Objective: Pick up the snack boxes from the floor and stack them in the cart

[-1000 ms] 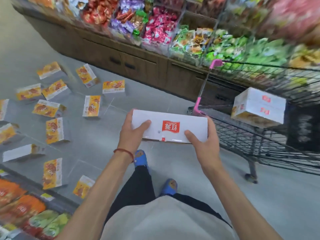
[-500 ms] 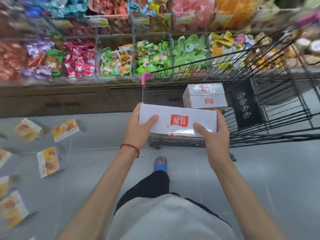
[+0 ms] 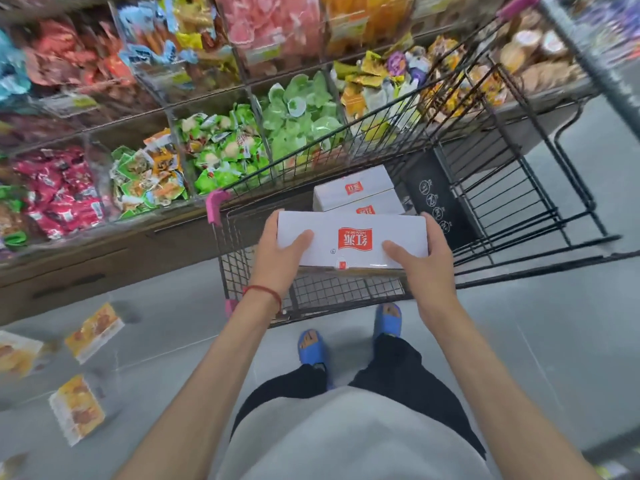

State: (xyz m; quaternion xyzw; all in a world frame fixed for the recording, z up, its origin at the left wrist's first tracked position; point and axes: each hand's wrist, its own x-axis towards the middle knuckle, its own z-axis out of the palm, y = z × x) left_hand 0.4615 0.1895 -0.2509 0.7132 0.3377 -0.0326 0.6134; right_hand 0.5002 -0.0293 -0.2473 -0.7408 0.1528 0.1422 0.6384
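At the centre of the frame a person is holding a white snack box (image 3: pixel 353 239) flat between both hands, its red logo facing up. The left hand (image 3: pixel 277 261) is gripping the box's left end, thumb lying across the top face and fingers wrapped under the far edge. The right hand (image 3: pixel 427 271) is gripping the right end the same way, thumb on top and fingers curling round the far corner. A red string bracelet (image 3: pixel 263 291) is sitting on the left wrist.

The box is hanging over the black wire shopping cart (image 3: pixel 237 275), above its mesh bottom and not touching it. Just behind it, inside the basket, a stack of white boxes (image 3: pixel 356 194) with the same red logo is lying, the held box partly covering the lower one. To their right a black panel with round icons (image 3: pixel 436 202) is standing against the cart's wires. A pink corner guard (image 3: pixel 215 206) is capping the cart's upper-left corner.

At the lower left of the frame, orange-and-white snack boxes (image 3: pixel 93 332) are lying scattered on the grey floor (image 3: pixel 554 341), well apart from the cart; one (image 3: pixel 78 408) is lying near the bottom edge, another (image 3: pixel 15 353) is being cut off at the left edge.

Across the top, clear shelf bins (image 3: pixel 298 123) of wrapped sweets are showing through the cart. At the bottom centre, blue slippers (image 3: pixel 311 348) are standing just beside the cart.
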